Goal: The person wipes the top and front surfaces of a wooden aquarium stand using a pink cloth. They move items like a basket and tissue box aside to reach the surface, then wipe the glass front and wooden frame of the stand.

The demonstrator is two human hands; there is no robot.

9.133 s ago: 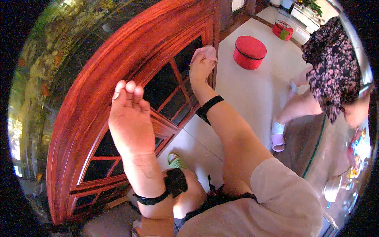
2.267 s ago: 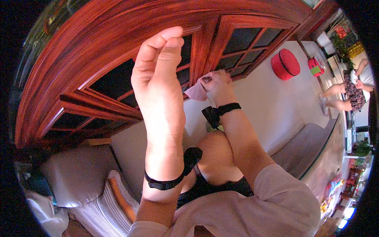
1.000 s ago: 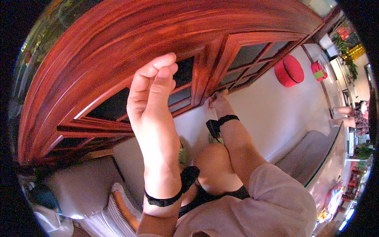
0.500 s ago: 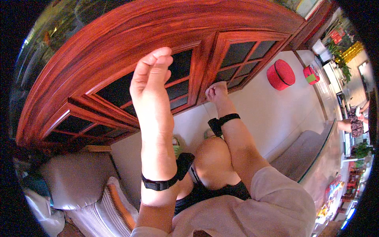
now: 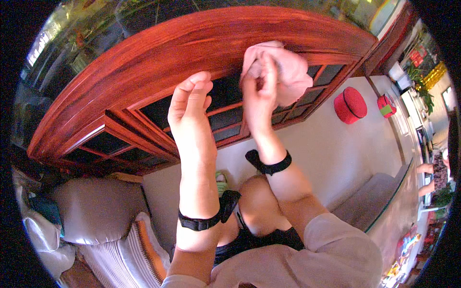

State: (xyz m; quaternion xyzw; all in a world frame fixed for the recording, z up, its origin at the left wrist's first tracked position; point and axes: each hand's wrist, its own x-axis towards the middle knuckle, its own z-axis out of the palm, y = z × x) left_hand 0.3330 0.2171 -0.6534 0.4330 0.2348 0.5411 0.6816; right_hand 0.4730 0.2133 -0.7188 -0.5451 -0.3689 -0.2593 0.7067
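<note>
A pink cloth (image 5: 290,72) is bunched in my right hand (image 5: 259,96), its folds spreading to the right of my fingers. It covers part of the reddish-brown wooden cabinet (image 5: 158,53), around the top rail above the glass-paned door (image 5: 223,125). My left hand (image 5: 189,103) is in front of the same cabinet, further left. Its fingers are curled in against the thumb; whether anything lies between them is hidden. Both wrists wear black straps, each with a small black block.
A red round stool (image 5: 350,105) stands on the pale floor to the right, with a smaller red box (image 5: 386,106) behind it. Grey cushioned seating (image 5: 98,211) is at left, a striped cloth (image 5: 115,261) beside it. Another person (image 5: 437,173) shows at the far right.
My right hand has risen from low by the cabinet door to its top rail, and the pink cloth now shows in it. My left hand keeps its curled shape.
</note>
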